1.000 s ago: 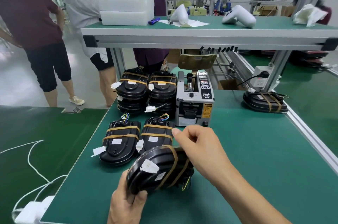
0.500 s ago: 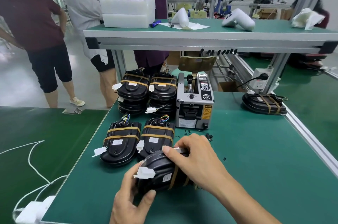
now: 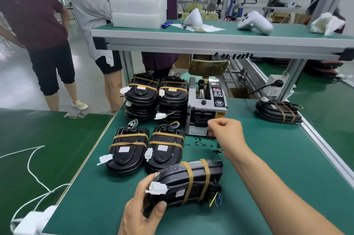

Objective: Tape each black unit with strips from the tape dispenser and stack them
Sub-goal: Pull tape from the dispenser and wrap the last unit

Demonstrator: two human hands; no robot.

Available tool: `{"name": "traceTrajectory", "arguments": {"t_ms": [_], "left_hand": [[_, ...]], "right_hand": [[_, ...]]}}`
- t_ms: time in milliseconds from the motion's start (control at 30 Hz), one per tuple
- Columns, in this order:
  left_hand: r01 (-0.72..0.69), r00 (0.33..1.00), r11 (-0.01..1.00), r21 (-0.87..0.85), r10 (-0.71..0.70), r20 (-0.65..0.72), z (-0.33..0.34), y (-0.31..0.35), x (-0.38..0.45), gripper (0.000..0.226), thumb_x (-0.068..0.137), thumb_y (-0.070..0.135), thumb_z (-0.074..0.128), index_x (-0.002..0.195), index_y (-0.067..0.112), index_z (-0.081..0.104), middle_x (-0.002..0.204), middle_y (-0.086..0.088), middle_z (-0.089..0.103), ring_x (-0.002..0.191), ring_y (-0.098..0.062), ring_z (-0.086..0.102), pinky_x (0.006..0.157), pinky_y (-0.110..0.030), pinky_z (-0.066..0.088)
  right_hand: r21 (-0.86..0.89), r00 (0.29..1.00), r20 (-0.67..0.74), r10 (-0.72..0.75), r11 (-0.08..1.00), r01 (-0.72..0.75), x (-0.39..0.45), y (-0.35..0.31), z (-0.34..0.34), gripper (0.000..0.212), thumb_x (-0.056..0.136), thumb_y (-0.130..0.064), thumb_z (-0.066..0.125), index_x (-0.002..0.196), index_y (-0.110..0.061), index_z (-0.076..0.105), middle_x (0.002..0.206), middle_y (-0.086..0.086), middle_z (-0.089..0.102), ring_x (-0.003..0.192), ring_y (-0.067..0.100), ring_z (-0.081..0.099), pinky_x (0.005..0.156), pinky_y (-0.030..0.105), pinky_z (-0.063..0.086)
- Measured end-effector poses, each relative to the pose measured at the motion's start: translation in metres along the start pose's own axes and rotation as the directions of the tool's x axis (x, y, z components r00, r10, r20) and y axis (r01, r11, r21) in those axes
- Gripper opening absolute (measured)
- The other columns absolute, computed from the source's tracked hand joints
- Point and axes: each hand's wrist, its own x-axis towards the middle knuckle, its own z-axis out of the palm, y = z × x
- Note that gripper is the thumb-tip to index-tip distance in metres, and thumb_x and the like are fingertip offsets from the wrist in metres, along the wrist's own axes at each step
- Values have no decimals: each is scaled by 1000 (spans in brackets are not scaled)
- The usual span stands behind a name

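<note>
Green matting covers the worktop [image 3: 287, 158], and the tape dispenser [image 3: 206, 108] stands on it toward the back; I place everything else from that machine. My right hand [image 3: 226, 135] is at its front mouth, fingers curled and pinching at the outlet; whether a strip is between my fingertips I cannot tell. Nearer to me than the dispenser, my left hand [image 3: 145, 208] grips one end of a black unit [image 3: 187, 183] that lies tilted on the worktop, two tan tape bands round it and a white connector [image 3: 157, 189] by my thumb. Left of the dispenser, two stacks of taped units [image 3: 157, 94] stand side by side. Just in front of those stacks, two single taped units [image 3: 145, 146] lie flat, side by side. Well to the dispenser's right, another taped stack [image 3: 277, 110] sits near the worktop's edge. Small black scraps [image 3: 201, 142] lie scattered just before the dispenser's base.
</note>
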Motion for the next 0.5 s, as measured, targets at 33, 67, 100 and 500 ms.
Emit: {"name": "traceTrajectory", "arguments": {"t_ms": [33, 67, 100, 500], "left_hand": [[-1, 1000, 1000, 2, 1, -4, 0, 1, 0, 68, 75, 90, 64, 136, 62, 54, 112, 19, 79, 101, -1, 77, 85, -7, 54], [-2, 1000, 1000, 4, 2, -8, 0, 1, 0, 68, 74, 91, 64, 135, 63, 54, 110, 18, 79, 100, 0, 77, 84, -7, 53], [-3, 1000, 1000, 4, 3, -10, 0, 0, 1, 67, 74, 90, 65, 134, 64, 54, 109, 18, 80, 99, 0, 77, 84, -6, 53], [-19, 1000, 1000, 9, 19, -17, 0, -1, 1, 67, 74, 89, 66, 134, 61, 56, 109, 15, 80, 99, -3, 78, 85, -7, 53]], "right_hand": [[23, 999, -38, 37, 999, -36, 9, 4, 6, 18, 88, -8, 66, 74, -2, 77, 72, 5, 74, 67, 17, 55, 60, 27, 43], [41, 995, -68, 72, 997, -69, 16, 7, 11, 16, 86, -7, 66, 76, 1, 76, 72, 10, 72, 67, 16, 53, 62, 28, 44], [65, 990, -92, 103, 993, -98, 22, 10, 16, 15, 85, -8, 67, 77, 2, 76, 70, 13, 68, 67, 15, 52, 63, 28, 44], [437, 903, -131, 409, 842, -317, 54, 7, 48, 21, 85, -3, 73, 67, -6, 65, 59, 4, 69, 44, 13, 59, 54, 26, 49]]}}
